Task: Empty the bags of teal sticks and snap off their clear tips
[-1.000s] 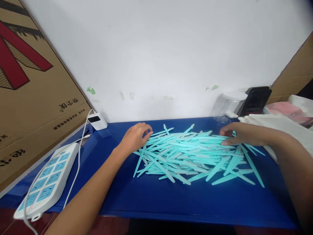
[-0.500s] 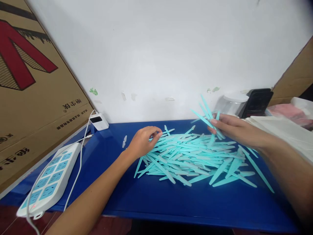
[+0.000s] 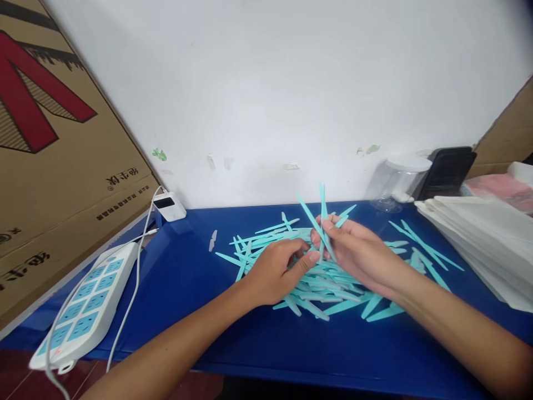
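Note:
A heap of slim turquoise eyebrow razors (image 3: 328, 283) with pale translucent caps lies on the blue table, spread under and around both hands. My right hand (image 3: 360, 250) is closed around several of these razors (image 3: 323, 204), their pointed handles fanned upward above the heap. Just left of it, my left hand (image 3: 281, 269) pinches the capped lower end of one of the held razors between thumb and fingers. The exact contact is partly hidden. Two small pale pieces (image 3: 212, 240) like caps lie apart at the left.
A white power strip (image 3: 87, 303) with cables and a small white device (image 3: 170, 206) are on the left, beside a large cardboard box (image 3: 83, 155). At the right stand a clear jar (image 3: 400, 180), a black stand (image 3: 447, 169) and a stack of white sheets (image 3: 470, 239). A white wall rises behind.
My right hand has moved left and down with its razors to meet my left hand, which has come right and nearer. Some razors now lie spread at the heap's left and right edges.

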A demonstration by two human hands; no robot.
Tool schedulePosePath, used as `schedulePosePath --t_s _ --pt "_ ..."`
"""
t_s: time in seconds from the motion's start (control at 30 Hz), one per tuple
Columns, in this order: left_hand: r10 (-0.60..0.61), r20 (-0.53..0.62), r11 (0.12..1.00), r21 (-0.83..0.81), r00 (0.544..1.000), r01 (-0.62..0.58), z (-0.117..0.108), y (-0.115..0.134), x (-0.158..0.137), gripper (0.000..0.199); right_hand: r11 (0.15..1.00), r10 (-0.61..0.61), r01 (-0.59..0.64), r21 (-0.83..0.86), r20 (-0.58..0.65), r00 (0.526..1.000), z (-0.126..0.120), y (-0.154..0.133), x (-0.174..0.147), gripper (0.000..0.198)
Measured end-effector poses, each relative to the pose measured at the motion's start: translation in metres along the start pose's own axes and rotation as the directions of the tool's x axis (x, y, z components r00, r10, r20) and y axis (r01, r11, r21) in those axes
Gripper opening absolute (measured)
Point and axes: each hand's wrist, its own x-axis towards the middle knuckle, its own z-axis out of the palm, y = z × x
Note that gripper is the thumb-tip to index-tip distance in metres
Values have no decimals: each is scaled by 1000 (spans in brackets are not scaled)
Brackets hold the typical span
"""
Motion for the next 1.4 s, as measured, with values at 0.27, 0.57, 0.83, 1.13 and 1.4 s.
schedulePosePath --t_s 0.27,0.57,0.83,1.13,1.4 --pt "-88 44 971 -219 995 96 8 -6 -1 47 1000 24 -24 -13 -31 999 6 1 -1 38" --pt "-181 43 932 -311 983 185 8 -9 -1 52 1000 -9 6 -21 -131 991 -7 7 7 44" --pt "-149 -5 980 -132 989 147 7 -6 -3 45 998 -18 7 -69 -157 987 -7 10 5 58" --pt "-120 -95 979 -174 988 102 12 -12 0 52 993 23 -38 -110 -134 991 -3 13 4 59" --pt "-214 -199 975 -107 956 196 9 -23 3 51 973 61 -128 -191 -324 944 -15 4 7 46"
